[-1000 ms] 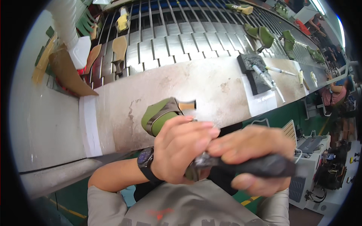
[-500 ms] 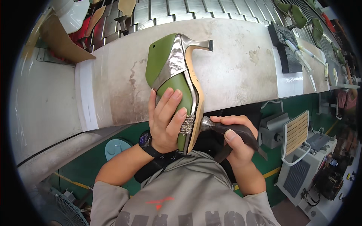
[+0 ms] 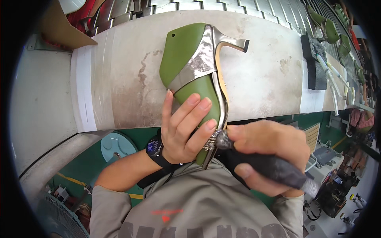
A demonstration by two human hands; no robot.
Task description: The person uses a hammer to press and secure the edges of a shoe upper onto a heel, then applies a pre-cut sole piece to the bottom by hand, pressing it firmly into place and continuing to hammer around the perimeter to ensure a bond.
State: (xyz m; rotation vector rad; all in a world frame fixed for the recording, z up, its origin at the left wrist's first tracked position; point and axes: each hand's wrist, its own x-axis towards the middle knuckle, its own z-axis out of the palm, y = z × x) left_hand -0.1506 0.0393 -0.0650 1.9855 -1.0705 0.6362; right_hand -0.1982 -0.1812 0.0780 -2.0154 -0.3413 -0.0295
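Observation:
A high-heeled sandal [image 3: 201, 59] with silver straps, a silver heel and a glittery toe band is on a green shoe last [image 3: 184, 49]. Its heel points away to the right, and its toe points toward my body. My left hand [image 3: 184, 129] is wrapped round the forepart, fingertips on the green last. My right hand [image 3: 270, 148] grips a dark-handled hand tool [image 3: 274, 168] with a rounded metal head. That head sits at the sole edge beside the glittery band; the exact contact is hidden. Whether the tool is a hammer or pincers, I cannot tell.
The pale worktop [image 3: 262, 67] extends under the heel. On the right, a black block [image 3: 313, 67] stands beside syringe-like applicators [image 3: 331, 73]. Behind runs a metal slatted conveyor [image 3: 206, 6] with more green lasts [image 3: 330, 29]. A brown board [image 3: 63, 27] rises at left.
The sandal has shifted right and slightly away from me with my left hand. My right hand has rolled over, and the tool's metal head has moved from beside the sole onto the band's edge.

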